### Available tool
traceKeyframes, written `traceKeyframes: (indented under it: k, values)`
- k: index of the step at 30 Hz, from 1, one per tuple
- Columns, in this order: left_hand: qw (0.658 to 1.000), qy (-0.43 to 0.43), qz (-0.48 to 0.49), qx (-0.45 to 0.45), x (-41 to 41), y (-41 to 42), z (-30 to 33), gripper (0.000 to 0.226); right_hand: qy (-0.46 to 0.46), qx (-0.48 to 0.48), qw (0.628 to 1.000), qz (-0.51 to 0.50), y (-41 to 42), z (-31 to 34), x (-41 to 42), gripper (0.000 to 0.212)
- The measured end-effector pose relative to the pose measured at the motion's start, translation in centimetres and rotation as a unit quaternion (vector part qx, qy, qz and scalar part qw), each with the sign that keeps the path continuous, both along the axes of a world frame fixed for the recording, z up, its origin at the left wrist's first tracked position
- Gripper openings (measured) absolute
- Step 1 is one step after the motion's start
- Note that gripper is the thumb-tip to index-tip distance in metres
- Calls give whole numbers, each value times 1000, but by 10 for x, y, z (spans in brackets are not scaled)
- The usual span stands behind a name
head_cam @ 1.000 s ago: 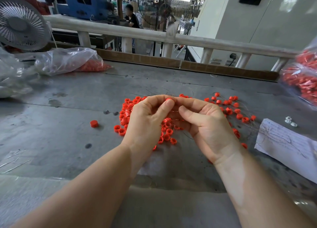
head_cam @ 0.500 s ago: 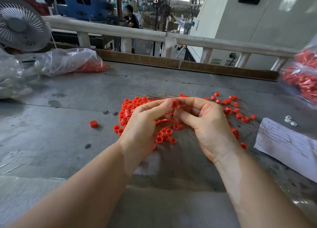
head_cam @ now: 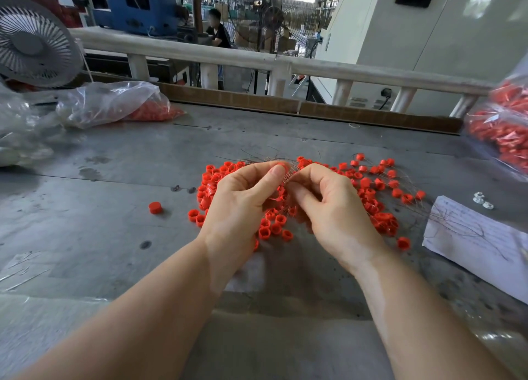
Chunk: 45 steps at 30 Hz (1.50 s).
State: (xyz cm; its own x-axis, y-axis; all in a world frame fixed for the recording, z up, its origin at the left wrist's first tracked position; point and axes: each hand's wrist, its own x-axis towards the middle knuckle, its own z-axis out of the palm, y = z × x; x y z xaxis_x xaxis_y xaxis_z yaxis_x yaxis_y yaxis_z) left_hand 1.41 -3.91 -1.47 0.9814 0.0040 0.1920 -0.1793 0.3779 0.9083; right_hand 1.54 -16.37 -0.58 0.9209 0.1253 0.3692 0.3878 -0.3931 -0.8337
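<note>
Work is going on just above a grey surface (head_cam: 94,231) in the head view. The left grip (head_cam: 240,205) is pinching a red cap (head_cam: 281,168) between thumb and forefinger, while the right grip (head_cam: 340,208), fingers curled, is pinching thin wires (head_cam: 289,176) right beside that cap. Both are hovering over a loose pile of caps (head_cam: 374,191) lying on the surface. A stray cap (head_cam: 155,207) is sitting apart to the left, and a paper sheet (head_cam: 471,236) is lying to the right. A clear bag (head_cam: 108,102) of red parts is resting far left.
</note>
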Motion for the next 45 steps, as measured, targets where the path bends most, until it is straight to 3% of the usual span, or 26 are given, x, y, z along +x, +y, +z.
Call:
traceKeyframes:
  k: [5, 11, 16, 25, 30, 36, 40, 45]
  values:
    - [998, 38, 32, -31, 2, 4, 3, 11, -62, -56, 995, -49, -3, 2, 1, 12]
    - [996, 47, 42, -64, 2, 4, 4, 11, -122, -123, 980, -101, -9, 1, 3, 16]
    - [988, 88, 81, -94, 7, 10, 2, 13, -121, -111, 977, -135, -24, 4, 10, 15]
    - [997, 75, 33, 3, 5, 6, -1, 15, -131, -39, 951, -276, -63, 5, 25, 19]
    - [998, 58, 23, 29, 1, 7, 1, 40, -102, -24, 921, -376, -87, 0, 33, 13]
    - [994, 44, 63, 72, 1, 8, 1, 7, -33, -100, 879, -465, -95, -9, 37, 15]
    - [986, -4, 109, 123, -1, 6, 2, 9, 20, -143, 870, -472, -99, -12, 38, 22]
    - [947, -41, 190, 256, 2, 7, -1, 5, 25, -218, 861, -459, -97, -11, 38, 27]
